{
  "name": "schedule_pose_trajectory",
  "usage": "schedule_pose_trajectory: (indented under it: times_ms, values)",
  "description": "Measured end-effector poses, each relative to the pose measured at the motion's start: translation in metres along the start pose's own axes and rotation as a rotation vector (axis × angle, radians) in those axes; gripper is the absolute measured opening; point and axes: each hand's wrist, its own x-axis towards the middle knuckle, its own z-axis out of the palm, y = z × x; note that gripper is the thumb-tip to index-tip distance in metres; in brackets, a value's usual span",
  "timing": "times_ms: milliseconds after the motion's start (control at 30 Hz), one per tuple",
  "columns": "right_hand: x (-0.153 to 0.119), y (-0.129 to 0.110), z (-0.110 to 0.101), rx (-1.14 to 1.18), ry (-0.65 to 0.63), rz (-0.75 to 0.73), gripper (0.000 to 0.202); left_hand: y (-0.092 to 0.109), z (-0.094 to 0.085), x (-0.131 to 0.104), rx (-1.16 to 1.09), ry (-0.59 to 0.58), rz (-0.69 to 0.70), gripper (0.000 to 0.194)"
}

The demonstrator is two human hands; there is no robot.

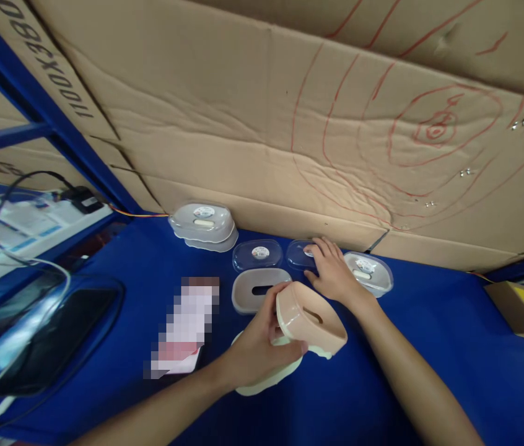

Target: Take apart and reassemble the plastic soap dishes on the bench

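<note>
My left hand (pixel 264 347) is closed around a peach oval plastic box (pixel 320 310), tilted, with a slot in its upward face and a pale green edge below. Under this hand, partly hidden, a pale green oval piece (pixel 266 381) lies on the table. My right hand (pixel 334 269) reaches over a clear plastic lid (pixel 296 255) with a round sticker, its fingers apart and resting on the lid's right part. Left of that lies another clear lid (pixel 256 254). A whitish oval piece with a dark slot (pixel 248 290) sits just in front.
Stacked whitish boxes with a clear lid (pixel 204 226) stand at the back left; another lidded box (pixel 368 272) is beside my right wrist. A phone (pixel 185 328), its screen blurred, lies on the blue table. Cables and a black tablet-like device (pixel 57 334) are left. Cardboard (pixel 243 111) walls the back.
</note>
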Motion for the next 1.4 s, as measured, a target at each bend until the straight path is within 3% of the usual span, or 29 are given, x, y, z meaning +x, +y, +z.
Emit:
schedule_pose_trajectory:
  times_ms: [100,200,233,300,367,467,600,700,800,1000,1200,1300,1400]
  values:
    - [-0.006,0.004,-0.010,0.018,-0.055,0.006,0.046,-0.001,-0.001,0.000,-0.024,0.015,-0.009,0.093]
    - [-0.024,0.002,-0.039,0.147,-0.158,-0.041,0.046,-0.002,-0.001,0.002,-0.066,0.037,-0.007,0.092]
    - [-0.032,-0.001,-0.050,0.280,-0.244,-0.081,0.050,-0.003,-0.001,0.002,-0.085,0.039,-0.005,0.091]
    - [-0.047,-0.012,-0.069,0.487,-0.429,-0.134,0.075,-0.004,-0.001,0.003,-0.112,0.029,-0.001,0.091]
    - [-0.058,-0.023,-0.083,0.540,-0.510,-0.119,0.100,-0.006,0.000,0.003,-0.111,0.012,0.019,0.092]
    - [-0.067,-0.031,-0.096,0.549,-0.544,-0.084,0.099,-0.008,0.002,0.000,-0.062,-0.016,0.049,0.095]
    - [-0.071,-0.016,-0.110,0.452,-0.476,-0.012,0.092,-0.006,0.004,-0.009,0.155,-0.074,0.055,0.100]
    - [-0.070,-0.005,-0.107,0.344,-0.351,0.008,0.086,-0.008,0.006,-0.016,0.550,-0.124,0.165,0.102]
    - [-0.066,-0.004,-0.089,0.264,-0.286,-0.048,0.078,-0.012,0.009,-0.019,0.882,-0.210,0.277,0.104]
    - [-0.052,-0.006,-0.050,0.142,-0.285,-0.115,0.079,-0.020,0.011,-0.014,1.256,-0.294,0.247,0.098]
    - [-0.048,-0.002,-0.037,0.101,-0.340,-0.061,0.094,-0.035,0.007,-0.015,1.452,-0.155,0.271,0.095]
    - [-0.049,0.007,-0.049,0.143,-0.340,-0.075,0.094,-0.037,0.007,-0.016,1.527,-0.054,0.284,0.092]
    - [-0.051,0.025,-0.069,0.121,-0.216,-0.042,0.084,-0.034,0.008,-0.015,1.575,-0.001,0.268,0.088]
